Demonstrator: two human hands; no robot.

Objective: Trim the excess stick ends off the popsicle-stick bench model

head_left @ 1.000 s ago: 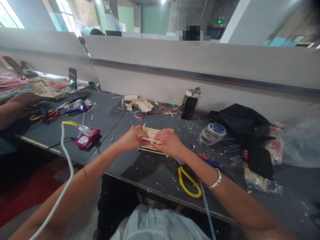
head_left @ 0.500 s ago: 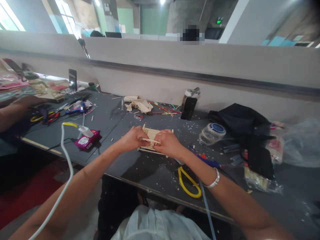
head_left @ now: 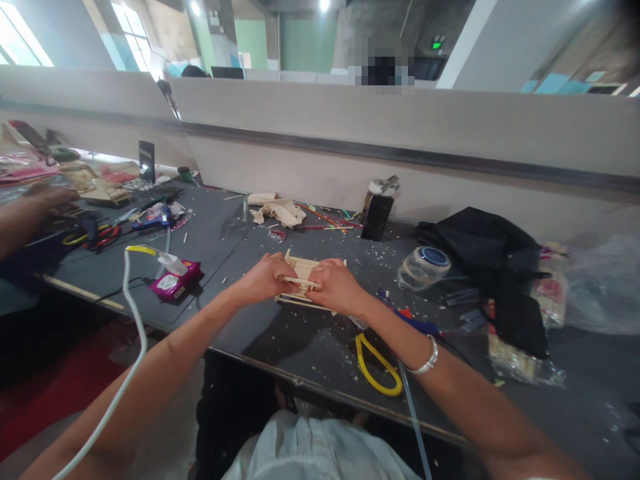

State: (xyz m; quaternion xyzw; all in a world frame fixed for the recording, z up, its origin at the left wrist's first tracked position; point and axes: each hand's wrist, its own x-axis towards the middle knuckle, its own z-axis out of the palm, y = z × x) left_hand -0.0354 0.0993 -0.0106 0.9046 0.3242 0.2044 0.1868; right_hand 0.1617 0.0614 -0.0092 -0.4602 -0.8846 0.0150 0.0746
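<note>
A small structure of pale wooden sticks point(head_left: 303, 264) lies on the dark table in front of me, with slats side by side on its upper face. My left hand point(head_left: 273, 275) grips its left part, fingers closed. From the other side my right hand point(head_left: 333, 284) curls over the right part, also closed. Between the two hands a short wooden stick point(head_left: 302, 283) runs across the near side, and the fingers of both hands pinch it. My fingers hide much of the structure's near side and right end.
A purple power adapter point(head_left: 175, 280) with a white cable stands left. Right are a yellow-handled tool point(head_left: 379, 367), a blue glue gun point(head_left: 417, 324), a clear jar point(head_left: 425, 268) and a black bag point(head_left: 480, 233). A phone point(head_left: 377, 217) leans at the back. A co-worker's hand point(head_left: 47, 200) is far left.
My hands and the stick structure stay almost where they were. At the far left the co-worker's hand has shifted left and lifted a little.
</note>
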